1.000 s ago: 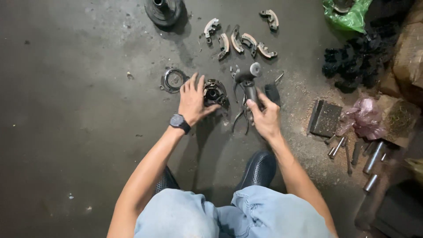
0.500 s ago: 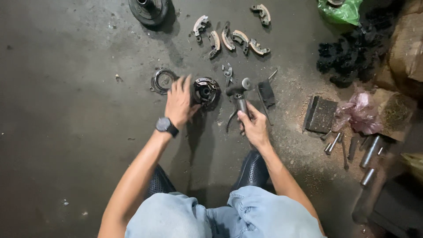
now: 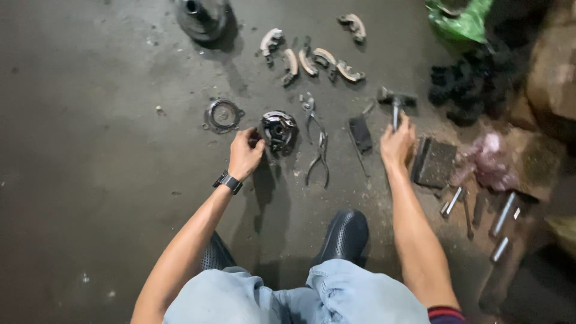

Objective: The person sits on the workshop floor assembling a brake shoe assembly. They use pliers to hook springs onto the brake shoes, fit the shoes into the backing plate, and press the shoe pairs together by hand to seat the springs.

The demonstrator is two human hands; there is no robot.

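Observation:
My left hand [image 3: 245,154], with a black watch on the wrist, grips the left edge of a round dark metal clutch assembly [image 3: 279,129] lying on the concrete floor. My right hand [image 3: 396,144] holds the handle of a small hammer [image 3: 396,102], whose head points away from me, off to the right of the assembly. A pair of pliers [image 3: 318,147] lies on the floor between my two hands, beside a flat black piece [image 3: 360,133].
A metal ring [image 3: 222,115] lies left of the assembly. Several curved clutch shoes [image 3: 312,54] and a dark hub [image 3: 201,17] lie farther away. A wire brush block [image 3: 437,163], sockets and rods [image 3: 501,222], a pink rag and a green bag sit at the right.
My right hand has swung out to the right with the hammer, away from the assembly, leaving the pliers lying on the floor. My left hand stays at the assembly.

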